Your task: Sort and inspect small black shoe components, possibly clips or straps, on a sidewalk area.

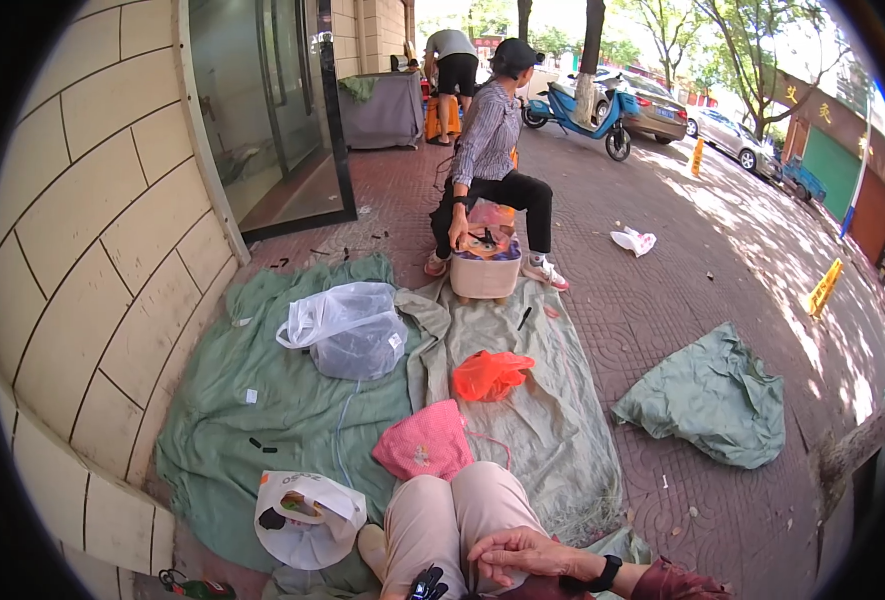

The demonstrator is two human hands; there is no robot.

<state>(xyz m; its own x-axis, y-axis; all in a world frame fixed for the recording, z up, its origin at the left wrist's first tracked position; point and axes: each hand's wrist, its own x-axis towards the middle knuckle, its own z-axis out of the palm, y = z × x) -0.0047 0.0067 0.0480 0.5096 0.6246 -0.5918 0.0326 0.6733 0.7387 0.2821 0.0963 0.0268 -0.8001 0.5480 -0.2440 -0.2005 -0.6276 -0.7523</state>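
My right hand (521,553), with a black watch (603,573) at its wrist, hovers over or rests on my lap; I cannot tell which. Its fingers are loosely bent and nothing shows in them. My left hand does not show. Beside my right hand, at the lower edge, is a small bunch of black pieces (428,583), partly cut off; what it is stays unclear. Just past my knees lies a pink drawstring cloth bag (425,442) on the sheets. To its left a white plastic bag (310,522) stands with its mouth up, contents partly visible.
Green sheets (233,420) cover the paving, carrying a clear plastic bag (348,330) and a red plastic bag (493,375). Ahead, a seated person (493,150) reaches into a pale basket (487,272). Crumpled green cloth (708,395) lies right; a tiled wall (93,270) stands left.
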